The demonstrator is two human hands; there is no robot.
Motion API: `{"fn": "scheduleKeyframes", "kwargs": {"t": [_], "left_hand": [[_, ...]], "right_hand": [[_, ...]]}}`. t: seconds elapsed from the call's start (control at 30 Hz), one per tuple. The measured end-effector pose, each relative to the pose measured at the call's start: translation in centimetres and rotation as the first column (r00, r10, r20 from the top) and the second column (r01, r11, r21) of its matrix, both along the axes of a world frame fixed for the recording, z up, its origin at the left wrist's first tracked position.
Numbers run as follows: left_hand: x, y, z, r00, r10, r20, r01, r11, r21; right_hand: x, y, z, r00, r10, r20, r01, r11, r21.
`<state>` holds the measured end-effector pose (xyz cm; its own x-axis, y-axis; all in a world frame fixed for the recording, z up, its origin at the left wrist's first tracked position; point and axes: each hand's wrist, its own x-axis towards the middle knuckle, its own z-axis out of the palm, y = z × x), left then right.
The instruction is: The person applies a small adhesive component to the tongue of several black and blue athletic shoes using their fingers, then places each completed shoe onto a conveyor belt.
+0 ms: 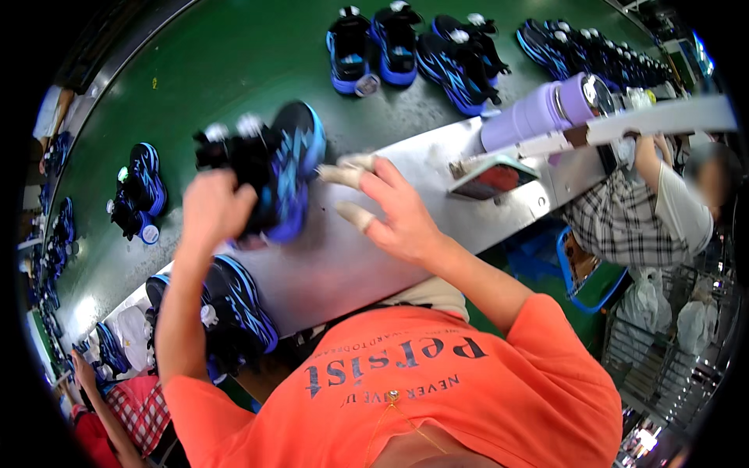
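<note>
A pair of black and blue sneakers (295, 160), smeared by motion, is in front of me over the metal edge of the bench. My left hand (214, 204) is closed on the near side of the pair; its fingertips are partly hidden. White tufts stick up from the shoes. To the right of them, my right hand (394, 209) has its fingers apart, with pale covers on several fingertips. Its fingertips are close to the blue sole, and whether they touch it I cannot tell. Below my left forearm, more black and blue sneakers (242, 300) rest at the bench edge.
On the green bench top (226, 62) stand sneakers (394, 47) at the back and another pair (144, 183) at left. A lilac tumbler (527, 117) and a phone (495, 181) lie right, beside a pale rail (663, 117). A person in a plaid garment (624, 214) is beyond.
</note>
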<state>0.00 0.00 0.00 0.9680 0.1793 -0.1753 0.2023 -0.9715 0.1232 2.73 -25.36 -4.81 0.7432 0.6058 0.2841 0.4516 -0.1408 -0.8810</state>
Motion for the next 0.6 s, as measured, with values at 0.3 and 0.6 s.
{"fn": "scheduleKeyframes", "kwargs": {"t": [0.3,0.6], "left_hand": [[-16.1,-12.3,-3.6,0.923,0.092,0.373,0.047,0.937,-0.347],[-16.0,-16.9,-6.3,0.916,0.264,0.301,-0.078,0.856,-0.511]], "right_hand": [[-3.9,-4.9,-4.0,0.936,0.341,-0.088,-0.35,0.926,-0.139],[-2.8,-7.0,-2.0,0.676,0.682,-0.28,-0.715,0.699,-0.024]]}}
